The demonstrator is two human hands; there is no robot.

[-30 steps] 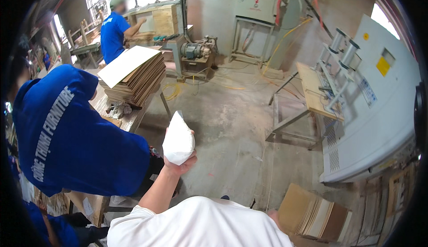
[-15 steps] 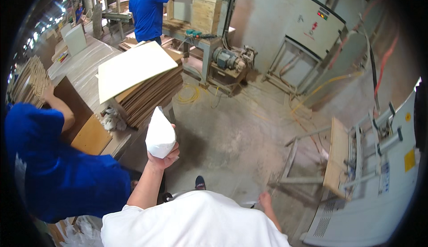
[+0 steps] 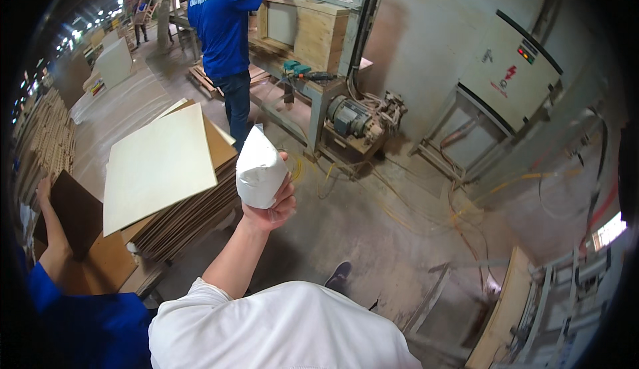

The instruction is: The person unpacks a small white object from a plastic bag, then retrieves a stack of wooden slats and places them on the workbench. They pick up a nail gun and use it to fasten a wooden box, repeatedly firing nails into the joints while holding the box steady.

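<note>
White bag (image 3: 259,168) raised in one hand (image 3: 271,206) above the workshop floor (image 3: 373,236).
At far left a co-worker's arm (image 3: 50,226) held a brown board (image 3: 76,212); beside it rose a stack of panels (image 3: 166,182). The hand's grip was clenched around the bag's base, right of the stack. Which hand it was, I cannot tell.

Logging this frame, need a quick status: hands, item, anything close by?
Left hand raised, gripping white bag from below. Right hand not in view. Stack of boards just left of the bag; a co-worker's arm beside it.
</note>
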